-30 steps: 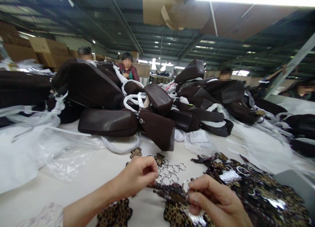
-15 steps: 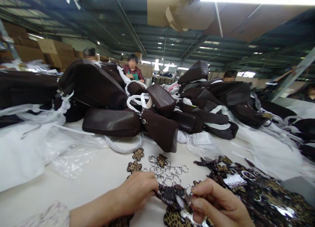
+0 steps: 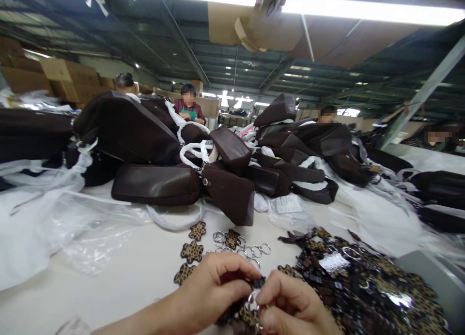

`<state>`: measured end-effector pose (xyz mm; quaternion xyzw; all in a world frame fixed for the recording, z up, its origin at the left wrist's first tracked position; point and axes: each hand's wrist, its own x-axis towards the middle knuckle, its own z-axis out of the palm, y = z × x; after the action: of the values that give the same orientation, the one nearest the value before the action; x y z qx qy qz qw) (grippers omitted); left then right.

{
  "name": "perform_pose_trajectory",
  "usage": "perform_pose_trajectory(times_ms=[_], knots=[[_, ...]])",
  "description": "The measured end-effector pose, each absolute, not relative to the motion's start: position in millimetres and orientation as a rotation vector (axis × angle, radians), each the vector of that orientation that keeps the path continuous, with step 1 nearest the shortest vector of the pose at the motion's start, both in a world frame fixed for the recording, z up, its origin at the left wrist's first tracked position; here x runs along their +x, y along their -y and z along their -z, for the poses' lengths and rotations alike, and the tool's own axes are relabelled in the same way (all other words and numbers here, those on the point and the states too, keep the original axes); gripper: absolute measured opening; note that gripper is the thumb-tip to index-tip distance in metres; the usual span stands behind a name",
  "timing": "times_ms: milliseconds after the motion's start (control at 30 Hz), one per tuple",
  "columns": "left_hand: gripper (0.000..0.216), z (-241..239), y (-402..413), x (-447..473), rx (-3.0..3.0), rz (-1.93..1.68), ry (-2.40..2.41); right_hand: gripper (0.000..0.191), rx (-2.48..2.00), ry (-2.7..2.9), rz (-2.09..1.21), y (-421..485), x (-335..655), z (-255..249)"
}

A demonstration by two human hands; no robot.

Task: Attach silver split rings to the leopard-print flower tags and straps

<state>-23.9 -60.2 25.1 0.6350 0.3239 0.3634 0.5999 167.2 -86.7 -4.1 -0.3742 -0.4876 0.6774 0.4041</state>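
My right hand (image 3: 290, 303) pinches a silver metal ring (image 3: 250, 303) between thumb and fingertips, low in the middle of the view. My left hand (image 3: 212, 289) curls in from the left, its thumb and forefinger closed about a dark strap (image 3: 258, 281) beside the ring; the fingers partly hide it. Below the hands lies a leopard-print charm (image 3: 249, 316) among dark strips. Just beyond are loose silver rings (image 3: 256, 251) and several flower-shaped leopard-print charms (image 3: 192, 251) flat on the table.
A heap of leopard-print charms and dark straps (image 3: 363, 281) spreads at the right, beside a grey bin (image 3: 432, 277). Dark brown bags (image 3: 156, 184) with white-wrapped handles are piled across the table. Clear plastic (image 3: 98, 245) lies at left. A person (image 3: 189, 105) sits beyond the bags.
The left hand has moved right, up to the right hand, which has shifted left with the ring. The view has turned slightly to the right.
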Motion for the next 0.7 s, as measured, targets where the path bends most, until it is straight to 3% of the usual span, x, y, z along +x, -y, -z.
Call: perform_pose_trajectory(times_ms=[367,700], knots=[[0.023,-23.7,59.7,-30.6,1.906,-0.853,-0.768,0.036,-0.949,1.133,-1.821,79.7,161.4,-8.4],[0.016,-17.3,52.6,-27.9,1.233,-0.627,-0.598,0.038,-0.925,1.179,-1.901,75.0,166.0,10.7]])
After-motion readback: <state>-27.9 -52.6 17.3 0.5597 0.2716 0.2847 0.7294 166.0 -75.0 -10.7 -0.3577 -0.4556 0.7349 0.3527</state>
